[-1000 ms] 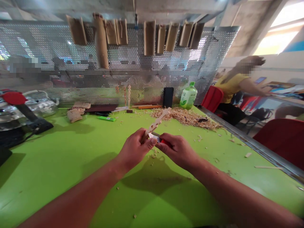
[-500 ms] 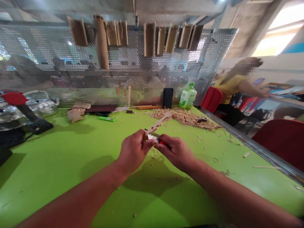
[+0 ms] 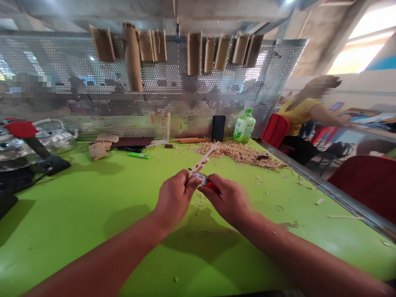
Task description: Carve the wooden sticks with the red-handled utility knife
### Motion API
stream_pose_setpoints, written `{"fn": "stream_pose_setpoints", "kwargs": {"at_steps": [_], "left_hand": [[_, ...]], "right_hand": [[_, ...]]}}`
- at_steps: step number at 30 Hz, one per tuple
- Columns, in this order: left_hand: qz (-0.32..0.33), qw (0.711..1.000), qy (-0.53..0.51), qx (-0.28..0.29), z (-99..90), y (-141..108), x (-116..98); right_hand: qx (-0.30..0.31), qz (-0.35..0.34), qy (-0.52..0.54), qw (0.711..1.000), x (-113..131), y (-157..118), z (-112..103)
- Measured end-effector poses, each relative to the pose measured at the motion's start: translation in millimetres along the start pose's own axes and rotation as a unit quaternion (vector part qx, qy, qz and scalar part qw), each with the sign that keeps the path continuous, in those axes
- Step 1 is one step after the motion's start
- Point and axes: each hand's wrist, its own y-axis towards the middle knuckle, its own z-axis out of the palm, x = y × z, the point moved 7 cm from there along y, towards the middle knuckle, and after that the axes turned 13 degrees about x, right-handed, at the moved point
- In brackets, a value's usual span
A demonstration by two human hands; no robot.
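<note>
My left hand (image 3: 173,198) is closed around the lower end of a pale carved wooden stick (image 3: 206,158), which slants up to the right and has notches and holes along it. In my right hand (image 3: 230,198) is a knife (image 3: 213,186) with a red handle. Its metal blade lies against the wood beside my left thumb, which touches the blade area. Both hands are above the green table, close together. The stick's lower end is hidden in my left fingers.
Wood shavings (image 3: 247,155) are heaped at the back right by a green-capped bottle (image 3: 244,127) and a black phone-like slab (image 3: 218,128). A green box-like item (image 3: 138,155) lies left of centre. Metal kettles (image 3: 57,136) stand far left. A person in yellow (image 3: 301,108) sits at right.
The stick has turned slightly in my left hand and tilts a little more upright. My right hand and the knife have shifted slightly. The camera view has moved a little.
</note>
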Motion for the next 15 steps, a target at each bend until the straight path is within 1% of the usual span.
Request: {"fn": "stream_pose_setpoints", "kwargs": {"at_steps": [4,8,11,15], "left_hand": [[-0.003,1.000,-0.012,-0.002,0.4,0.4,1.1],[-0.013,0.999,-0.041,0.004,3.9,2.4,6.9],[-0.005,0.994,-0.111,0.019,10.1,4.6,11.5],[0.004,0.974,-0.220,0.052,19.0,5.7,11.9]], "right_hand": [[-0.008,0.006,-0.010,1.000,-2.3,0.0,1.0],[-0.006,0.016,-0.002,1.000,-5.9,0.9,4.6],[0.000,0.022,0.018,1.000,-9.6,2.4,7.0],[0.003,0.024,0.031,0.999,-13.4,4.6,7.3]]}}
